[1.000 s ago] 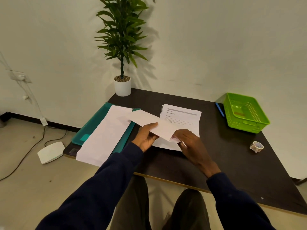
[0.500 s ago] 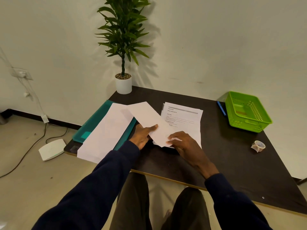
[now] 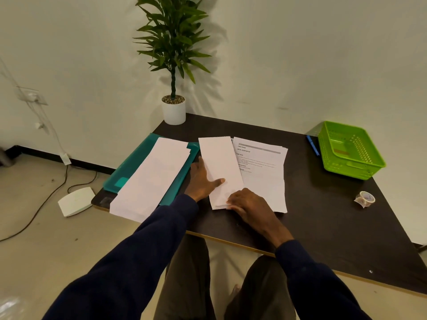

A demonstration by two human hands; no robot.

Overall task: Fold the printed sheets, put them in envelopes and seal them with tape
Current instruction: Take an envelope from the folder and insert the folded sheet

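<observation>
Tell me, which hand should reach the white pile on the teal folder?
Probably left. The left hand lies beside the white pile; the right hand presses the near end of the folded sheet, farther away.

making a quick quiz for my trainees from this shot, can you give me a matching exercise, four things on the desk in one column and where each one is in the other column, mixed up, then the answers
Things
1. green basket
2. tape roll
3. potted plant
4. folded sheet

Places
A. touched by the left hand and the right hand
B. far left corner of the table, by the wall
C. alone near the table's right edge
D. far right, next to the blue pen

Pairs: 1-D, 2-C, 3-B, 4-A
</observation>
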